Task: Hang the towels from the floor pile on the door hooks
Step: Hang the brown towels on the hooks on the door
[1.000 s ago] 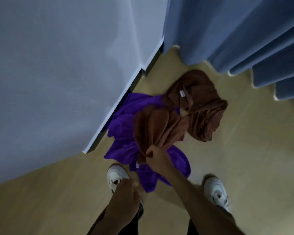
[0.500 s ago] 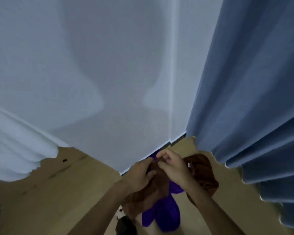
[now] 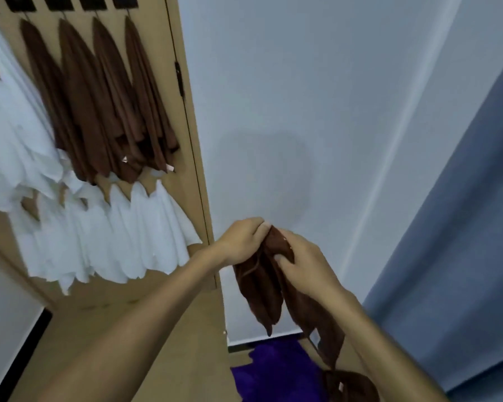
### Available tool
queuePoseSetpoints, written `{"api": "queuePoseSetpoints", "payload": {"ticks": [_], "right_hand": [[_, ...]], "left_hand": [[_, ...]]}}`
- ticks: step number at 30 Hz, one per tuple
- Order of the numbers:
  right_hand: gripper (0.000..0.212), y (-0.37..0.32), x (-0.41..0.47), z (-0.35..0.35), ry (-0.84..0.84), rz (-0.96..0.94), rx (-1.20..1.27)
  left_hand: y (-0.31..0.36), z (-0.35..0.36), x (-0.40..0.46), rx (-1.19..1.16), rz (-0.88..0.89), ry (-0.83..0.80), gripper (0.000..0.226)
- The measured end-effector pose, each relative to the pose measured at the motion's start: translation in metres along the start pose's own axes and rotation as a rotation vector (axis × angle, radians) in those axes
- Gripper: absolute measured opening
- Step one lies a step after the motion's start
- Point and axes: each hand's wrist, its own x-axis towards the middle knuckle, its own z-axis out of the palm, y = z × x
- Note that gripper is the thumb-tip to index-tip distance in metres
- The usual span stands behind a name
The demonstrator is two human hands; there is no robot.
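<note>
A brown towel (image 3: 266, 291) hangs at chest height in front of the pale wall, gripped at its top corner by both hands. My left hand (image 3: 243, 242) pinches the corner from the left and my right hand (image 3: 304, 264) holds it just below, on the right. Down on the floor lie a purple towel (image 3: 273, 372) and another brown towel (image 3: 352, 385). The wooden door (image 3: 196, 175) to the left carries several brown towels (image 3: 99, 105) and several white towels (image 3: 105, 236) hanging from dark hooks (image 3: 99, 1) at the top edge.
A blue curtain (image 3: 459, 242) fills the right side. The pale wall (image 3: 302, 111) is straight ahead between door and curtain. A dark object's edge (image 3: 24, 343) shows at the lower left by the door.
The brown towel has come up off the floor pile into both hands. My view has swung up and left, from the floor to the door with its hung towels.
</note>
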Motion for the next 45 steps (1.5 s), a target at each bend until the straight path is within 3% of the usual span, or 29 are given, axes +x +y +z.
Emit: {"api": "queuePoseSetpoints", "payload": {"ticks": [3,8,12,17,22,25,27,29,32,33,36,40,45], "right_hand": [[0.028,-0.045,0.022,0.002,0.133,-0.059,-0.16],[0.023,-0.126,0.057,0.024,0.137,-0.125,-0.126],[0.018,-0.183,0.079,0.055,0.098,-0.184,-0.065],[0.016,-0.234,0.095,0.101,0.185,-0.227,-0.139],[0.023,-0.282,0.101,0.134,-0.019,0.018,0.459],[0.016,-0.301,0.106,0.14,-0.147,0.085,0.679],[0.009,-0.307,0.111,0.14,-0.207,0.043,0.635],[0.02,-0.311,0.116,0.134,-0.259,-0.02,0.513],[0.029,-0.322,0.118,0.125,-0.356,-0.143,0.396],[0.029,-0.327,0.119,0.122,-0.388,-0.18,0.368],[0.03,-0.341,0.121,0.116,-0.416,-0.236,0.359],[0.027,-0.347,0.126,0.106,-0.313,-0.248,0.299],[0.007,-0.348,0.131,0.102,-0.348,-0.209,0.173]], "left_hand": [[-0.021,-0.055,-0.019,0.05,-0.04,0.016,0.035],[-0.062,-0.136,-0.068,0.163,0.0,-0.105,0.048],[-0.097,-0.189,-0.098,0.306,0.119,0.072,0.029],[-0.133,-0.231,-0.128,0.246,0.066,0.181,0.009],[-0.146,-0.255,-0.144,0.129,-0.078,0.134,0.022],[-0.147,-0.264,-0.153,0.079,-0.143,0.066,0.031],[-0.142,-0.274,-0.163,-0.147,-0.199,-0.058,0.034],[-0.14,-0.286,-0.17,-0.332,-0.251,-0.138,0.027],[-0.143,-0.307,-0.175,-0.219,-0.241,0.095,0.002],[-0.146,-0.313,-0.173,-0.192,-0.213,0.142,0.011],[-0.145,-0.319,-0.171,-0.268,-0.14,0.001,0.034],[-0.146,-0.318,-0.164,-0.214,-0.168,-0.007,0.01],[-0.142,-0.324,-0.159,-0.204,-0.121,0.054,0.016]]}}
